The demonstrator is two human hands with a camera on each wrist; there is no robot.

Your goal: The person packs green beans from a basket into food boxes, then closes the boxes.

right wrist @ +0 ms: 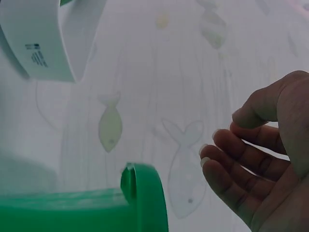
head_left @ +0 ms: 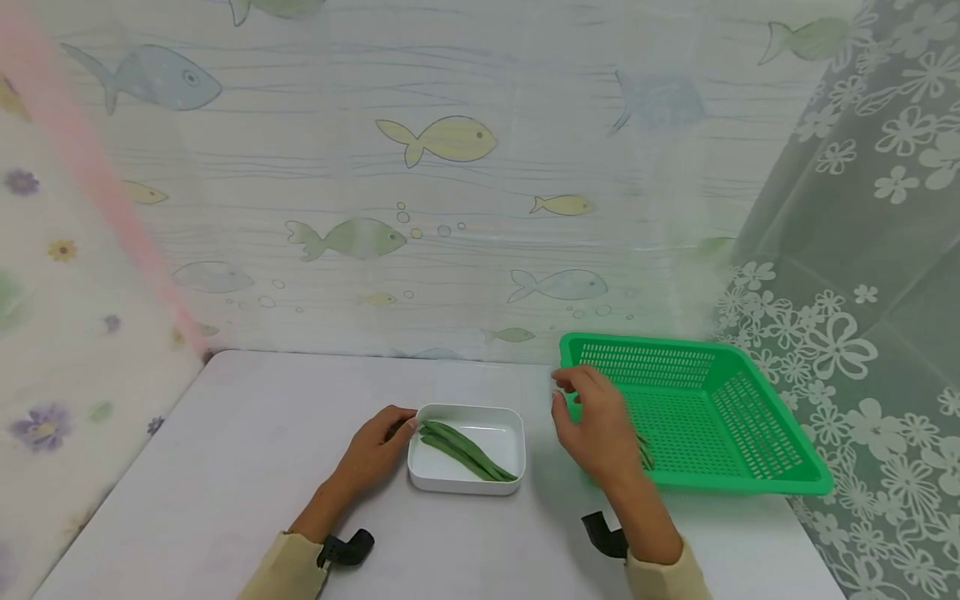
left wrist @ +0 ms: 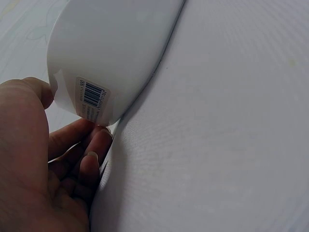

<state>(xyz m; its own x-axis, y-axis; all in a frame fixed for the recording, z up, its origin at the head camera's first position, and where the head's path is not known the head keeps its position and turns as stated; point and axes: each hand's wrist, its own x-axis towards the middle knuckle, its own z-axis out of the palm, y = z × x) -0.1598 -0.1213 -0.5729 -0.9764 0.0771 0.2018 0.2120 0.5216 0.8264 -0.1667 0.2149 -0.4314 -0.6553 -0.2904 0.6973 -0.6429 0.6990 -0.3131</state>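
A white rectangular dish (head_left: 465,486) sits on the table with several long green beans (head_left: 461,450) lying slantwise inside it. At the dish's upper left corner my left hand (head_left: 377,442) holds on, thumb by the rim and fingers against the outer wall; the left wrist view shows that wall with a barcode label (left wrist: 92,96). Above the left edge of a green basket (head_left: 720,482) hovers my right hand (head_left: 600,425), its fingers loosely bent and nothing between them. A few more green beans (head_left: 645,451) lie in the basket, partly hidden by the right wrist.
The white-covered table (head_left: 262,433) meets a curtain printed with fish (head_left: 450,137) at the back. A flower-patterned sheet (head_left: 75,350) hangs along the left, and a sheer floral curtain (head_left: 892,467) along the right, close to the basket.
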